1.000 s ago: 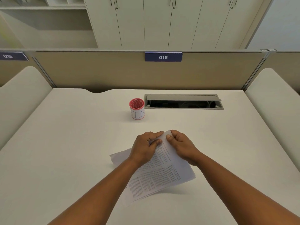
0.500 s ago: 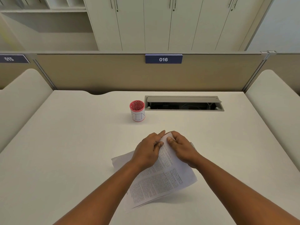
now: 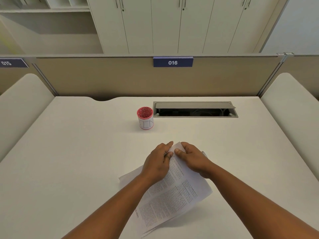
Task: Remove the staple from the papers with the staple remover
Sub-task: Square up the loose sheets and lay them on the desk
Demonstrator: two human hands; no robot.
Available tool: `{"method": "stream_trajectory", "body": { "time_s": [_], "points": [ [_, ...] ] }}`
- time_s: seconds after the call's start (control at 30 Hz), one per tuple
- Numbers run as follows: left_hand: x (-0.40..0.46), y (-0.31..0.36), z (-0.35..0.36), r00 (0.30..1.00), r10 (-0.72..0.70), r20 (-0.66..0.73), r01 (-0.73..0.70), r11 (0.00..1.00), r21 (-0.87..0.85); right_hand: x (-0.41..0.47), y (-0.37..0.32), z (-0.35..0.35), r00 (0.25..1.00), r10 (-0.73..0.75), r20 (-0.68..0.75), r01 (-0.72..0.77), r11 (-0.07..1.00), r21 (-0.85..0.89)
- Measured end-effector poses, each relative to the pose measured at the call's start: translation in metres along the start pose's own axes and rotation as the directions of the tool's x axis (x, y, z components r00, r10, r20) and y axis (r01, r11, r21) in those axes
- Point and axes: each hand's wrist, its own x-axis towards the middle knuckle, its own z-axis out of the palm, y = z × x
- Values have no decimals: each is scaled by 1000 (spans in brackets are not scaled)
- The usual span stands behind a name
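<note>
- Pale desk (image 3: 69,161), cubicle partition far behind.
- Left hand (image 3: 158,163) and right hand (image 3: 191,159) both pinch the papers' (image 3: 174,192) far corner; staple and remover unseen.
- Pulling apart could tear that corner.

A pale, off-white desk (image 3: 72,152) bears a red-rimmed cup (image 3: 145,118) with a white label, standing just left of an open cable hatch (image 3: 195,109) near the far edge. Printed papers (image 3: 174,192) lie nearer, partly lifted off the surface.
</note>
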Motion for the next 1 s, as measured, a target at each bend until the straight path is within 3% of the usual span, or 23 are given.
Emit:
{"method": "stream_trajectory", "body": {
  "time_s": [0.23,0.43,0.63,0.83,1.0],
  "points": [
    [4,-2,-13,991,-87,98,67,979,194,0,0,-3,997,13,-72,-6,995,100],
    [2,-3,-9,995,-85,49,71,967,246,1,7,-4,997,57,50,-65,978,196],
    [0,-4,-7,996,-86,39,71,956,286,2,9,-1,998,38,41,-38,999,10],
    [3,-6,-10,988,-123,95,93,957,276,3,10,1,997,23,-75,-20,999,45],
    [3,-5,-9,987,-114,111,76,952,297,5,11,1,999,29,-25,-28,999,36]
  ]
}}
